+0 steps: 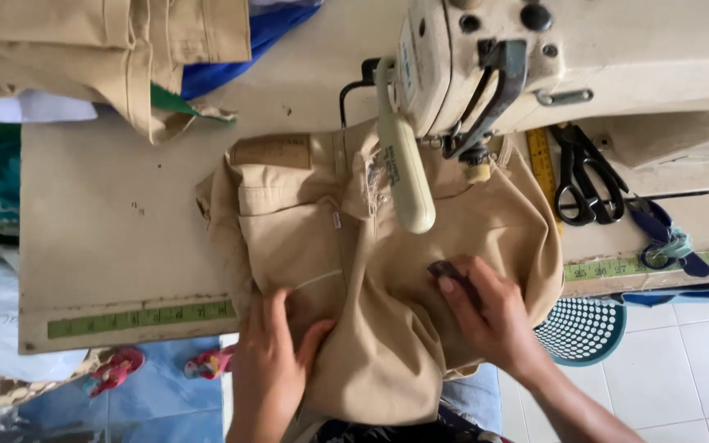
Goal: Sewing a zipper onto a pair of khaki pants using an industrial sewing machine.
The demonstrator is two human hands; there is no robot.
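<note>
The tan trousers [354, 271] lie bunched on the counter [116, 230], directly below the head of the sewing machine [535, 57]. The waistband end sits under the needle area; the lower folds hang over the near edge of the counter toward the person.

The left hand [276, 349] rests flat on the trousers near the counter edge, fingers extended and spread, palm pressing the fabric down. The right hand [490, 316] lies on the fabric to the right, fingers curled and pinching a small dark tool [451, 275] between thumb and forefinger. The two hands are apart, with a ridge of folded fabric between them.

Black scissors [588, 176] lie on the counter to the right of the machine. A second tan garment [108, 49] is stacked at the far left corner. A perforated teal basket [584, 328] stands on the floor beside the right wrist.
</note>
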